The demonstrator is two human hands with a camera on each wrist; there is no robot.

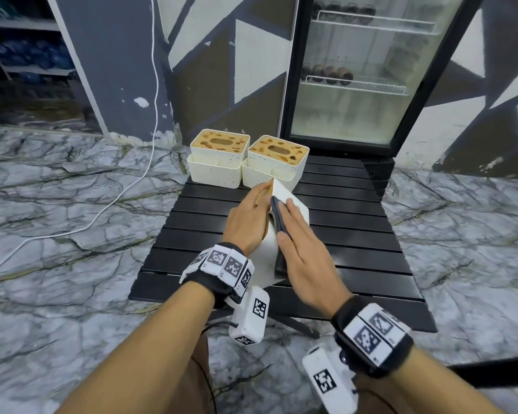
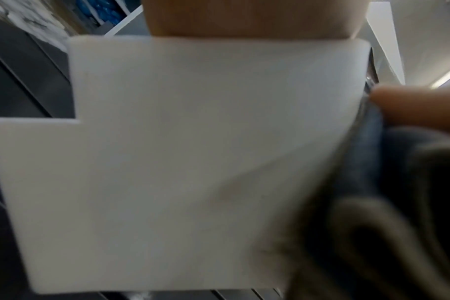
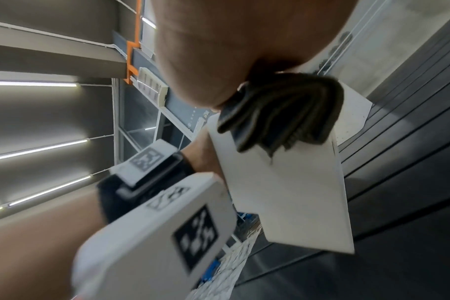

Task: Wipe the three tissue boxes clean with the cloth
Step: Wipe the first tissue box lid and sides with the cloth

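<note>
A white tissue box stands tipped on its side on the black slatted table. My left hand lies with straight fingers against its brown lid side and steadies it. My right hand presses a folded dark cloth flat against the box's upper white face. In the left wrist view the box fills the frame, with the cloth at its right edge. The right wrist view has the cloth bunched under my palm on the box. Two more tissue boxes with brown-stained lids stand upright at the table's far edge.
A glass-door fridge stands just behind the table. A white cable runs down the wall and across the marble floor to the left. The table is small, and its near edge is close to my wrists.
</note>
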